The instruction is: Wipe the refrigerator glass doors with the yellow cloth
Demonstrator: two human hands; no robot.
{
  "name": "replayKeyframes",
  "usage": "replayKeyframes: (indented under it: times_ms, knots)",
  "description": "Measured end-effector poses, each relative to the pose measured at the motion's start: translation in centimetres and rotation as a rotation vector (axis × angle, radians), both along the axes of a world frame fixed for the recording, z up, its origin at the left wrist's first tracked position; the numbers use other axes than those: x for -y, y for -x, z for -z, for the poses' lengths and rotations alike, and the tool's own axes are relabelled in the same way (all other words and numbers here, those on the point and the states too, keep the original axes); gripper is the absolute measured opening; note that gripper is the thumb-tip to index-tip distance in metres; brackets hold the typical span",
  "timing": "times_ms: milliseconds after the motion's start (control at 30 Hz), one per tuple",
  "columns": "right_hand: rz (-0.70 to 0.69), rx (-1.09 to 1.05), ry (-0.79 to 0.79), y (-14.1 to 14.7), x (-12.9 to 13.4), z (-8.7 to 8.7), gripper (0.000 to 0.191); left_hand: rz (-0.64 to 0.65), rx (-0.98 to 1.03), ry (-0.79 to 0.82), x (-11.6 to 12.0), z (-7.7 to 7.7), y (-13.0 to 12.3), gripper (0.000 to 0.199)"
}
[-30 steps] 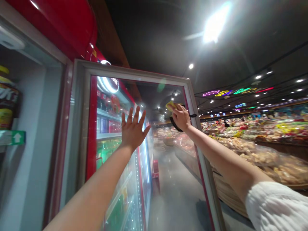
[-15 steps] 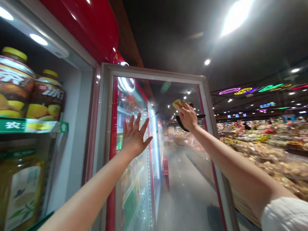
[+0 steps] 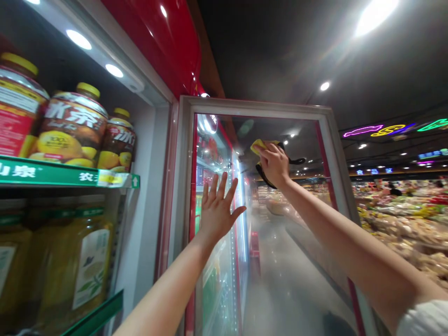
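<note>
A glass fridge door [image 3: 257,105] with a grey frame and red inner edging stands swung open in front of me. My left hand [image 3: 217,212] has its fingers spread, palm toward the left part of the glass, and holds nothing; I cannot tell how firmly it touches. Higher and to the right, my right hand [image 3: 276,164] presses a yellow cloth [image 3: 258,145] with black edging to the upper glass. A dark loop of the cloth's edging sticks out to the right of the fingers. Part of the cloth is hidden beneath the hand.
On the left, the open fridge holds bottles of iced tea [image 3: 70,128] above a green shelf strip [image 3: 63,172], with yellowish bottles [image 3: 91,261] below. Through the glass, an aisle floor [image 3: 290,275] and more lit fridges show. Packaged goods [image 3: 395,228] lie at the right.
My view has turned left, so the fridge and door sit further right in it. The right hand with the cloth has moved left across the glass. My left hand stays spread at the glass.
</note>
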State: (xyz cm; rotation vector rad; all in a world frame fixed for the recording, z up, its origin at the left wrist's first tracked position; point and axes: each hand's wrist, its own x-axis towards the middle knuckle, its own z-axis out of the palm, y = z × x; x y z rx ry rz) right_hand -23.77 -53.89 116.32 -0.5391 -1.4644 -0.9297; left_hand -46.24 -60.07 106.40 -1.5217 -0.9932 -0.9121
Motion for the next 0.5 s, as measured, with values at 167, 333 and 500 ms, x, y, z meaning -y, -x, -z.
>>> replayKeyframes:
  times_ms: [167,333,500]
  knots:
    - [0.028,-0.108,0.025,5.2,0.6,-2.8,0.043,0.009,0.006,-0.051,-0.2,0.3,0.1,0.082]
    - [-0.083,0.294,-0.082,5.4,1.2,-0.6,0.037,0.037,0.004,-0.104,-0.5,0.9,0.5,0.080]
    - [-0.078,0.056,-0.093,3.4,0.3,-1.5,0.039,0.064,-0.020,-0.148,-0.8,1.3,0.6,0.083]
